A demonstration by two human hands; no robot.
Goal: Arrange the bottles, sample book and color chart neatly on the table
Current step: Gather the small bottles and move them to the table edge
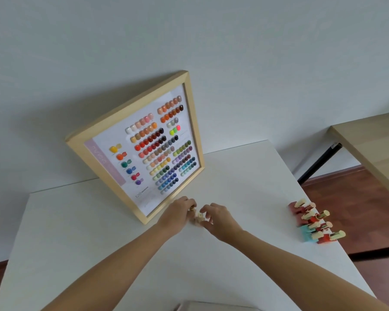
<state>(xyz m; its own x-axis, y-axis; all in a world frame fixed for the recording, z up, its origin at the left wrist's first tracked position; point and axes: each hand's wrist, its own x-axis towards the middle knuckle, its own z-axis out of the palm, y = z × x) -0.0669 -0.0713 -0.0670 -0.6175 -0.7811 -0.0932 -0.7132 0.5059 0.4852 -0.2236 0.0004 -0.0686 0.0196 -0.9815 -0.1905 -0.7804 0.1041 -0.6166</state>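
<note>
A wood-framed color chart (142, 144) with rows of colored nail swatches leans against the wall at the back of the white table (99, 232). Just in front of its lower corner, my left hand (179, 213) grips a small pale bottle with a gold cap. My right hand (216, 217) pinches a second small cream bottle (199, 217) beside it. A cluster of red and teal bottles (314, 223) with gold caps stands near the table's right edge. A pale object (202, 305) at the bottom edge may be the sample book; I cannot tell.
A wooden table (373, 149) with a black leg stands to the right across a strip of reddish-brown floor (355, 198). The white wall runs right behind the table.
</note>
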